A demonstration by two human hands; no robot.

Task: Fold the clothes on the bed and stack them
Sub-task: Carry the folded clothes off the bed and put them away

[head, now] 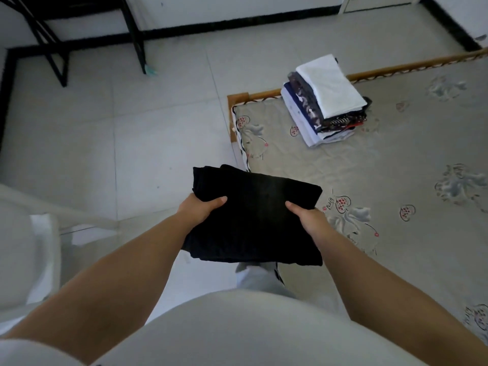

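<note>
Black garment point(253, 217), folded to a thick pad, held in the air in front of me over the near edge of the bed point(396, 180), partly above the tiled floor point(105, 128). My left hand point(196, 211) grips its left side, thumb on top, the other fingers curled underneath out of sight; my right hand point(307, 216) grips the right side the same way. Both hold firm on the cloth, nothing else in them. The stack point(326, 101) of folded clothes sits well apart, near the far corner of the bed beside the wooden rail point(264, 95), a white piece on top, patterned and dark layers below. My reading: folding of this piece looks done, placing on the stack remains. Risks from here: the far left layers of the garment bulge loose beyond my thumb, so they may slide open in the carry if the grip slackens. The stack already leans, its layers stepped toward the rail side; a heavy dark pad set off-centre could tip it, or push the white top piece off. Lowering one side first would likely drag the upper layers askew. A white chair point(29, 260) stands by my left.
</note>
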